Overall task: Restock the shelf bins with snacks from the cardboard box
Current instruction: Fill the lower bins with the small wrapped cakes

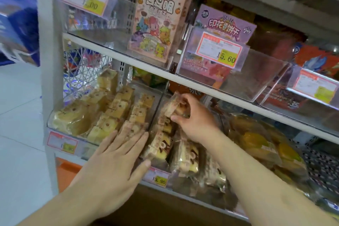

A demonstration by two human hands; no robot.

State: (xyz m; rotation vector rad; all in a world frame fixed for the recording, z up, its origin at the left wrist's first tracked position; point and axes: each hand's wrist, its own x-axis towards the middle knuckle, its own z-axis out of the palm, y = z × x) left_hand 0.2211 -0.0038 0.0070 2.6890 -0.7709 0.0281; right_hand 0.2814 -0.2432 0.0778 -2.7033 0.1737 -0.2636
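Your right hand point(194, 117) pinches a wrapped snack pack point(174, 105) by its upper edge, thumb below, fingers curled over the top, holding it above the far part of the middle bin point(183, 185) on the lower shelf. Your left hand point(117, 154) is flat, fingers straight and spread, pressing on the packs at the near edge where the left bin point(60, 124) meets the middle one; it grips nothing

Middle bin already has several marbled cake packs point(185, 156) standing on edge, tight together. Left bin is full of yellow cake packs point(110, 113). Right bin holds bagged yellow pastry point(256, 143)

Handling, my read:
- pack looks light and soft, cake inside a thin film wrap, will squash if you squeeze the body
- film is likely slippery, so grip the crimped seal or the short ends, not the faces
- slide it in edge-first behind the standing row; don't ram, the neighbours will fold over
- flat left hand looks useful as a stop to hold the front row upright

Cardboard box: brown surface point(146, 207) low in view under the shelf may be it, can't tell for sure
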